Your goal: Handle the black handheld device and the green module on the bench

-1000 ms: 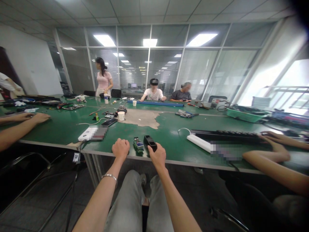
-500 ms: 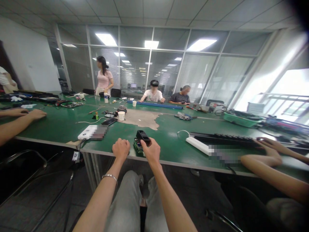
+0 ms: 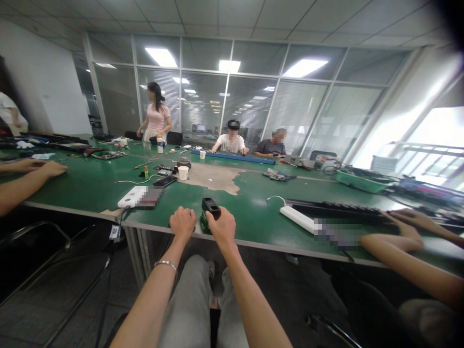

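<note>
My right hand [image 3: 224,227] grips a small black boxy device [image 3: 210,207] with a rectangular opening on its upper face, thumb along the near side. Just under the device, close to the table's front edge, a strip of a green circuit board [image 3: 205,222] shows; most of it is hidden, and I cannot tell whether the two touch. To the left, my left hand [image 3: 183,223] is closed in a fist at the table edge, apart from the device. Whatever that fist may hold is hidden.
On the green table [image 3: 253,217] lie a white power strip [image 3: 297,220] at right and a white box [image 3: 133,196] at left. Beyond stand a paper cup [image 3: 183,173] and a phone [image 3: 165,181]. Co-workers' arms rest on both sides; a green basket [image 3: 362,181] sits far right.
My right hand has shifted slightly left with the black device, which now covers more of the green circuit board. My left fist stays almost still. The standing person's arm has moved outward.
</note>
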`<state>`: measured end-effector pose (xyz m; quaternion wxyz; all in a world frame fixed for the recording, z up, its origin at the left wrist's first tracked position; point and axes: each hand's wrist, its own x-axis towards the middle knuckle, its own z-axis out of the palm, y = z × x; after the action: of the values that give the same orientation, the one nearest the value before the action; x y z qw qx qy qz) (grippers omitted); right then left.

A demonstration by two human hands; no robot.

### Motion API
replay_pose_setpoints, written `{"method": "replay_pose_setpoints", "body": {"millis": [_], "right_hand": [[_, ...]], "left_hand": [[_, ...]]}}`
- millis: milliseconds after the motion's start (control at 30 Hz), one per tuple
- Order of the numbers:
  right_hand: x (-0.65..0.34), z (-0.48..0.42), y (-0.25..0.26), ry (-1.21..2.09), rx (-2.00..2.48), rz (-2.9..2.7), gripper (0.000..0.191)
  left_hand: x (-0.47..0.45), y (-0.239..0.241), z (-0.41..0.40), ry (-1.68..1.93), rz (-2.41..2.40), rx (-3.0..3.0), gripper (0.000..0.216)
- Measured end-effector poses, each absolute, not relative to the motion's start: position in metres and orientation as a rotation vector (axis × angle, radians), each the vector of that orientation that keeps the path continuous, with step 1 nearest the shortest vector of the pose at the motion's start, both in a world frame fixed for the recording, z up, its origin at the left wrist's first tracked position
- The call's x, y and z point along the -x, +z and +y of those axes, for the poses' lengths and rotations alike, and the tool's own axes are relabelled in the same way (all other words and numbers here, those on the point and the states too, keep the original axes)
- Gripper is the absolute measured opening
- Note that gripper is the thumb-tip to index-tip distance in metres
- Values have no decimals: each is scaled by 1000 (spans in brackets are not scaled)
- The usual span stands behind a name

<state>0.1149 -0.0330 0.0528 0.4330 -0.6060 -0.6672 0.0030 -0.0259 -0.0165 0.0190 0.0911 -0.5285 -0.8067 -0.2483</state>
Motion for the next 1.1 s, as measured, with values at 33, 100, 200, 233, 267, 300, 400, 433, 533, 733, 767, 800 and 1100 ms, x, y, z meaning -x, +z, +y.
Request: {"method": "replay_pose_setpoints", "body": {"millis": [33,100,200,233,267,300,400,433,533,733,767,800,1100], "right_hand": [[-114,-33,52,4,1519,-1672,31],[-113,-34,51,5,1539,-1680,31],[-114,-36,46,16,1557,-1682,32],[-114,-37,43,19,1555,-1685,32],[-114,-38,41,22,1551,-1690,32],[-114,-40,38,22,1546,-1693,32],[-115,-42,28,34,1526,-1705,33],[-116,-42,24,39,1513,-1710,34],[-117,-41,12,20,1433,-1711,48],[-120,-31,0,63,1281,-1599,70],[-120,-30,-1,84,1276,-1592,71],[-121,-30,-1,101,1274,-1590,71],[-126,-31,-6,79,1249,-1636,64]], "left_hand": [[26,19,-16,-731,-2396,1569,49],[26,19,-16,-722,-2388,1572,50],[26,18,-16,-718,-2382,1572,50],[27,18,-16,-720,-2383,1573,50],[27,18,-15,-722,-2384,1575,50],[27,18,-15,-725,-2385,1576,50],[28,17,-15,-737,-2379,1580,50],[28,17,-15,-741,-2377,1582,50],[28,17,-15,-746,-2387,1581,50],[27,17,-14,-747,-2401,1571,49],[27,17,-14,-748,-2399,1570,49],[27,17,-14,-748,-2398,1567,49],[25,18,-14,-728,-2378,1558,48]]}}
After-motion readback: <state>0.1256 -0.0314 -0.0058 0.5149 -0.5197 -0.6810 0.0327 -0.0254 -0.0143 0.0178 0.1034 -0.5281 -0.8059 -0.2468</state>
